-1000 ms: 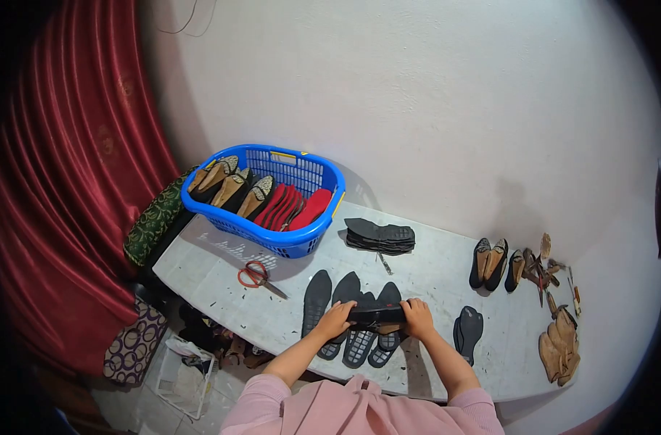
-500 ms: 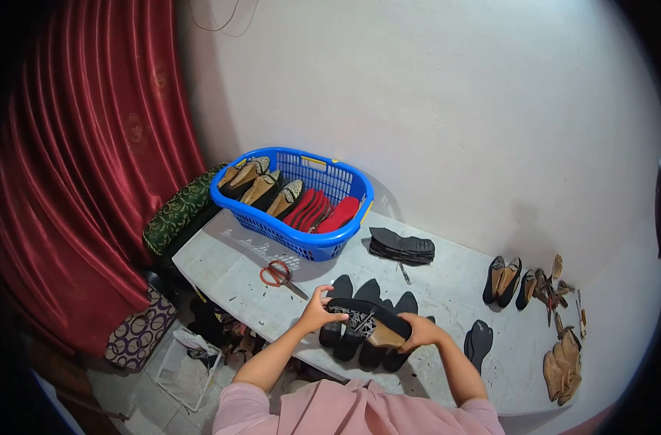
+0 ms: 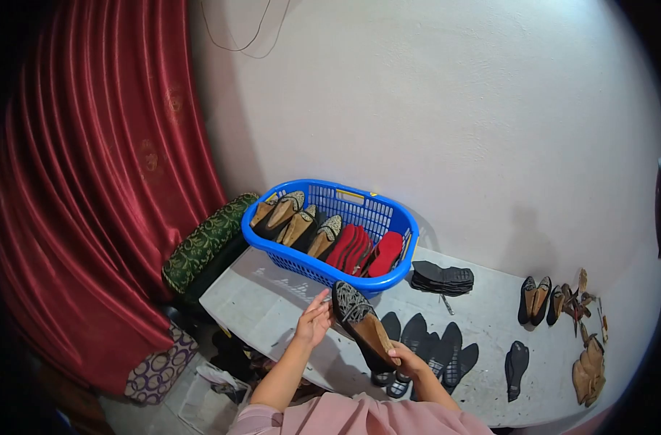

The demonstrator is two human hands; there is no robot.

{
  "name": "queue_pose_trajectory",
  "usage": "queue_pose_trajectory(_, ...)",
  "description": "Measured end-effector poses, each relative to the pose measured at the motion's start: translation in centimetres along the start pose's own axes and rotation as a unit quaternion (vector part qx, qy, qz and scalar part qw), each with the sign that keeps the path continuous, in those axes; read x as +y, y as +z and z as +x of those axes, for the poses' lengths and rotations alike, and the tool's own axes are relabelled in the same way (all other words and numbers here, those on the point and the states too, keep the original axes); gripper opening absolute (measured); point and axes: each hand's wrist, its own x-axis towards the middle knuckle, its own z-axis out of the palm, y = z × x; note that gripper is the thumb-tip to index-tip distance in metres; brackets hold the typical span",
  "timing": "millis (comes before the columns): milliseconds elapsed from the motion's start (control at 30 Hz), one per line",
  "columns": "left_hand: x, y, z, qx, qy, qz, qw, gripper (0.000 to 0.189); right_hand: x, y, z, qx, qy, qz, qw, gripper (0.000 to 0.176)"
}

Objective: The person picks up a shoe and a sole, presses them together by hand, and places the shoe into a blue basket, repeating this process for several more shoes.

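Observation:
A black flat shoe with a silver-patterned toe is held up over the table, toe pointing away and its tan insole in view. My right hand grips it at the heel, thumb on the inner edge. Beside the toe, my left hand has its fingers apart, the fingertips close to the shoe's side. Under and right of the shoe lies a row of black soles, partly covered by the shoe and my right forearm.
Behind my hands stands a blue basket with patterned shoes and red insoles. A stack of black soles lies right of it. Farther right are a single sole, a pair of flats and brown shoe lasts.
The shoe has turned from lying sideways between both hands to toe-away. My left hand has let go of it, while my right hand keeps the heel. The view has shifted.

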Motion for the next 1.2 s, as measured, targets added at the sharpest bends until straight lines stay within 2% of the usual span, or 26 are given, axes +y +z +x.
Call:
queue_pose_trajectory(100, 4.5, -0.6, 2.8, -0.067, 0.012, -0.024, 0.997, 0.070, -2.1, 4.9, 3.1, -0.004, -0.022, 0.062, 0.998, 0.081)
queue_pose_trajectory(200, 8.1, -1.7, 6.2, -0.081, -0.011, -0.033, 0.996, 0.070, -2.6, 8.1, 6.9, -0.016, -0.072, 0.065, 0.995, 0.083)
queue_pose_trajectory(300, 11.7, -1.5, 10.1, -0.026, -0.057, 0.072, 0.995, 0.062, -4.1, 10.0, 10.2, 0.002, -0.086, 0.012, 0.996, 0.079)
queue_pose_trajectory(333, 12.7, -1.2, 11.7, -0.006, -0.071, 0.092, 0.993, 0.053, -4.8, 10.4, 11.2, 0.012, -0.086, 0.004, 0.996, 0.077)
queue_pose_trajectory(400, 15.5, -0.1, 14.5, -0.004, -0.117, 0.135, 0.984, 0.043, -7.2, 12.3, 13.2, 0.006, -0.096, 0.071, 0.993, 0.068)
queue_pose_trajectory(467, 17.9, -0.5, 18.8, 0.033, -0.175, 0.147, 0.973, 0.040, -9.3, 12.8, 15.1, 0.008, -0.064, 0.057, 0.996, 0.063)
queue_pose_trajectory(533, 20.1, 0.6, 22.2, 0.030, -0.217, 0.171, 0.961, 0.037, -10.2, 12.5, 18.9, 0.054, -0.120, 0.011, 0.991, 0.068)
queue_pose_trajectory(600, 20.0, 0.0, 26.7, 0.064, -0.190, 0.189, 0.961, 0.039, -12.2, 13.3, 21.5, 0.107, -0.136, -0.056, 0.983, 0.073)
queue_pose_trajectory(700, 18.5, -3.8, 34.9, -0.009, -0.165, 0.195, 0.967, 0.044, -14.2, 13.5, 25.4, 0.171, -0.139, -0.136, 0.966, 0.083)
queue_pose_trajectory(733, 17.9, -5.0, 37.3, 0.011, -0.134, 0.253, 0.958, 0.046, -14.8, 14.2, 26.2, 0.193, -0.149, -0.158, 0.957, 0.084)
queue_pose_trajectory(800, 16.6, -7.3, 40.2, 0.058, -0.064, 0.361, 0.929, 0.052, -13.8, 11.5, 30.9, 0.165, -0.171, -0.165, 0.957, 0.088)
queue_pose_trajectory(833, 17.1, -4.3, 37.4, 0.124, -0.041, 0.378, 0.916, 0.060, -13.3, 10.4, 33.0, 0.180, -0.169, -0.176, 0.953, 0.093)
queue_pose_trajectory(867, 16.5, -6.0, 38.7, 0.142, -0.016, 0.422, 0.895, 0.068, -13.2, 10.3, 34.2, 0.192, -0.166, -0.187, 0.949, 0.098)
queue_pose_trajectory(933, 15.2, -9.5, 40.4, 0.121, 0.043, 0.500, 0.857, 0.073, -12.8, 10.5, 35.6, 0.232, -0.133, -0.240, 0.933, 0.107)
queue_pose_trajectory(967, 14.3, -11.3, 40.8, 0.122, 0.053, 0.568, 0.812, 0.071, -12.7, 10.4, 36.1, 0.210, -0.109, -0.272, 0.933, 0.111)
queue_pose_trajectory(1000, 13.6, -12.4, 41.2, 0.123, 0.061, 0.632, 0.762, 0.070, -12.4, 10.8, 36.5, 0.269, -0.073, -0.344, 0.897, 0.107)
queue_pose_trajectory(1033, 14.7, -10.7, 39.4, 0.129, -0.003, 0.716, 0.686, 0.061, -13.0, 10.7, 36.2, 0.263, -0.030, -0.416, 0.870, 0.100)
queue_pose_trajectory(1067, 14.9, -10.0, 38.4, 0.116, 0.013, 0.753, 0.647, 0.058, -13.9, 10.7, 35.6, 0.254, 0.013, -0.484, 0.837, 0.098)
queue_pose_trajectory(1133, 14.5, -9.3, 37.2, 0.084, 0.043, 0.822, 0.561, 0.052, -16.6, 12.7, 32.7, 0.229, 0.042, -0.548, 0.804, 0.091)
queue_pose_trajectory(1167, 14.5, -9.3, 37.4, 0.061, 0.084, 0.828, 0.551, 0.047, -17.1, 13.2, 31.8, 0.215, 0.058, -0.576, 0.786, 0.090)
queue_pose_trajectory(1200, 14.5, -9.2, 37.5, 0.058, 0.127, 0.799, 0.585, 0.042, -16.4, 12.4, 32.1, 0.216, 0.040, -0.581, 0.784, 0.087)
